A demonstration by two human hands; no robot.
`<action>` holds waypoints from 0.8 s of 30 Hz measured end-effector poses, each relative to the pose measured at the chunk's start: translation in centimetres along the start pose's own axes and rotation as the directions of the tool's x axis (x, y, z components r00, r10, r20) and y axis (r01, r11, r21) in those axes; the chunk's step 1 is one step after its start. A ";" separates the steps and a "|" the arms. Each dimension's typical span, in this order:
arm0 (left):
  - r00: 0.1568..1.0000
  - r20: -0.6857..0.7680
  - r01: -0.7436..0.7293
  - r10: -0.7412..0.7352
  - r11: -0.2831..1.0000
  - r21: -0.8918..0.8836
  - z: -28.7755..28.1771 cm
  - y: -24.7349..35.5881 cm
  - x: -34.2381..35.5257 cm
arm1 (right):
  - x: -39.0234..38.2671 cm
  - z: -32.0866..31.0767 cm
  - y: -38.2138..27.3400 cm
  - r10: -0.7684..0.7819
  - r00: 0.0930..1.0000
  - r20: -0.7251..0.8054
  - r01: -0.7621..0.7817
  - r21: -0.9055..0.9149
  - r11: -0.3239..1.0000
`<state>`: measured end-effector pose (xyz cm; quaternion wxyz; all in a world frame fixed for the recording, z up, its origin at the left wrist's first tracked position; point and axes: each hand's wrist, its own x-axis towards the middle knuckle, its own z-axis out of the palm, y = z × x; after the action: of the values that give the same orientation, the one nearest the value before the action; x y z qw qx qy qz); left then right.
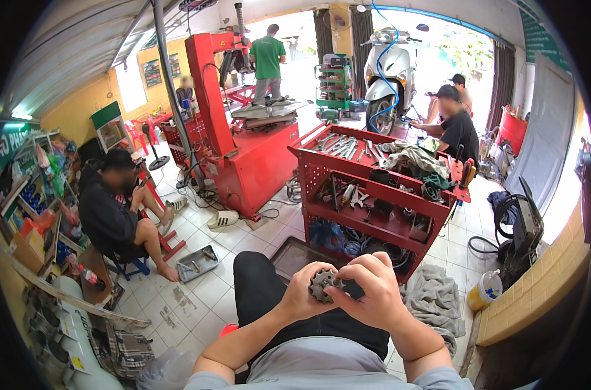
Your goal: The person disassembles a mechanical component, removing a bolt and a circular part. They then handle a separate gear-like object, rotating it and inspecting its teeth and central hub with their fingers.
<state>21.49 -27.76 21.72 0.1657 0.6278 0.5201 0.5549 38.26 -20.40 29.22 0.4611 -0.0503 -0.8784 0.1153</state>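
Note:
Above my lap, my left hand (302, 291) is closed around a round, dark grey metal part with toothed edges (321, 286), like a clutch hub or gear. Its face is turned up toward me. My right hand (372, 291) meets it from the right, thumb and fingers pinched at the part's right edge. Between those fingertips a small round metal piece (337, 283) shows; whether it is fixed to the toothed part I cannot tell. Just beyond my hands, a dark shallow tray (289, 253) lies on the floor.
A red tool cart (373, 224) with wrenches on top stands ahead. A grey cloth heap (435, 299) and a yellow-filled tub (484, 290) lie to the right. At left, a seated person (113, 201) is near a small metal tray (199, 264). Behind are a red tyre machine (256, 169) and a scooter (389, 71).

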 end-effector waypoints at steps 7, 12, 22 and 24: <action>1.000 -0.010 -0.006 0.006 1.000 0.017 0.0 -0.3 -0.1 | 0.2 -0.1 -0.2 -0.015 1.000 0.023 0.014 0.036 0.999; 1.000 -0.007 -0.030 0.030 0.999 0.023 0.0 -0.4 0.0 | 0.0 0.2 0.2 -0.011 0.999 0.033 0.010 0.029 1.000; 0.999 -0.030 -0.041 0.042 0.999 0.021 0.1 1.0 0.5 | 6.4 -3.9 0.1 0.047 0.963 -0.264 0.125 0.596 0.793; 0.999 -0.024 -0.035 0.034 0.999 -0.005 0.2 0.8 0.5 | 8.4 -5.6 0.3 0.070 0.939 -0.338 0.205 0.710 0.674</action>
<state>21.94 -27.59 22.58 0.1516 0.6296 0.5096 0.5666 38.07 -17.56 38.94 0.5892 0.1536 -0.6661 0.4308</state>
